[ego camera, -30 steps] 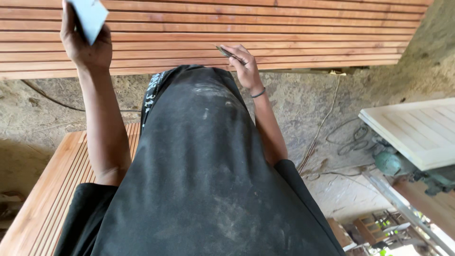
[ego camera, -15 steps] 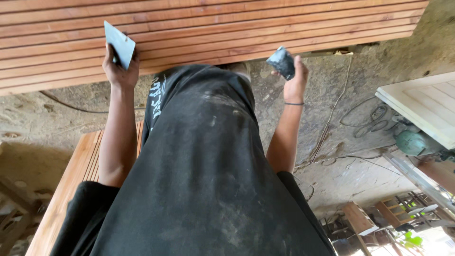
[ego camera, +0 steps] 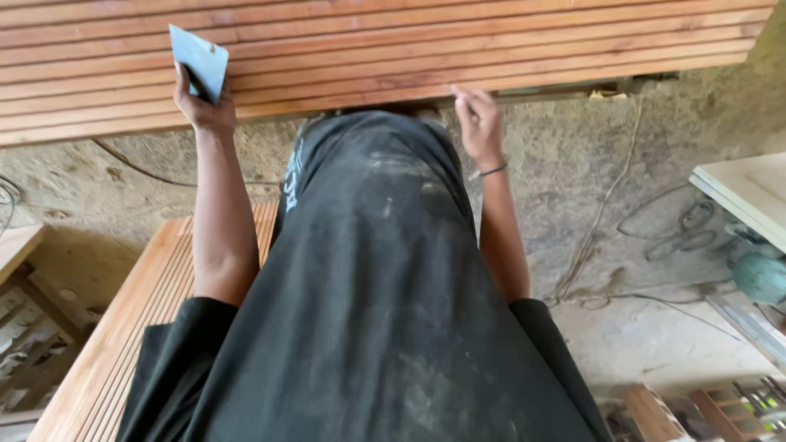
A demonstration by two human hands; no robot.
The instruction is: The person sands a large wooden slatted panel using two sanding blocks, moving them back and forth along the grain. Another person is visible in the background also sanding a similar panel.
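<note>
A long reddish slatted wood panel (ego camera: 491, 41) runs across the top of the view. My left hand (ego camera: 202, 105) is raised in front of its left part and grips a flat pale grey-blue scraper plate (ego camera: 199, 57), held upright against the slats. My right hand (ego camera: 480, 123) is curled at the panel's lower edge, fingertips touching the wood. The small dark scraper it pinches is almost hidden behind its fingers. A dark band circles my right wrist. My dusty black shirt (ego camera: 377, 286) fills the middle and hides what lies below the panel's centre.
A second slatted wood panel (ego camera: 139, 327) lies at lower left beside a wooden frame (ego camera: 24, 344). A white panelled board (ego camera: 745, 196) and a green machine (ego camera: 761, 278) sit at right. Cables (ego camera: 679, 229) trail over the rough concrete floor.
My right hand has gone from holding the dark scraper up in the air back onto the panel's lower edge. My left hand rose slightly with the plate. The view shifted a little.
</note>
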